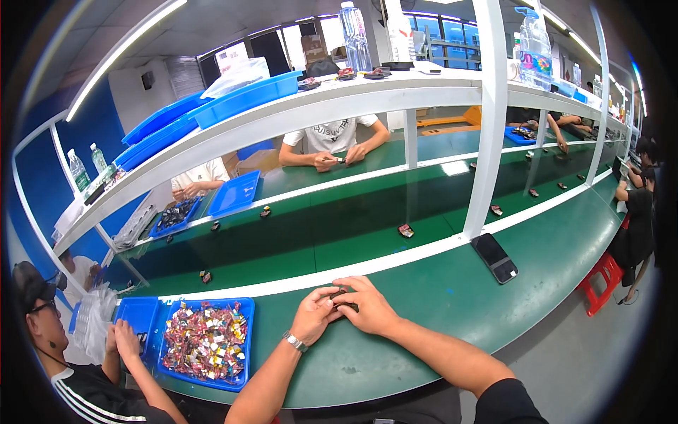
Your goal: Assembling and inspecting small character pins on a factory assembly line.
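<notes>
Head view, lower centre of frame: your left hand [316, 316] and right hand [369, 305] meet over the green surface [438, 297], fingertips touching. Both pinch one small dark part [340, 292] between them; left grip is pressed together on its left end, right grip is curled over its right end w/ thumb underneath. Part is mostly hidden by fingers, so can't tell its exact shape. There's a metal wristwatch [296, 343] on your left wrist.

Lower left: a blue tray [244, 353] full of small multicoloured pieces sits on the surface, near your left forearm but not touching it. Just left of it, another person's hands [126, 338] work at a smaller blue bin [135, 311]; that person wears a dark top w/ white stripes.

Right of centre: a black phone [494, 257] lies flat on the surface, well apart from your hands, beside the white upright post [487, 120].

Mid frame: a darker green belt [318, 240] carries scattered small parts, e.g. one [405, 230] at centre. Beyond it, upper centre, a person in a white shirt [330, 134] sits w/ hands together. The top shelf holds blue bins [247, 95] and clear bottles [355, 35].
</notes>
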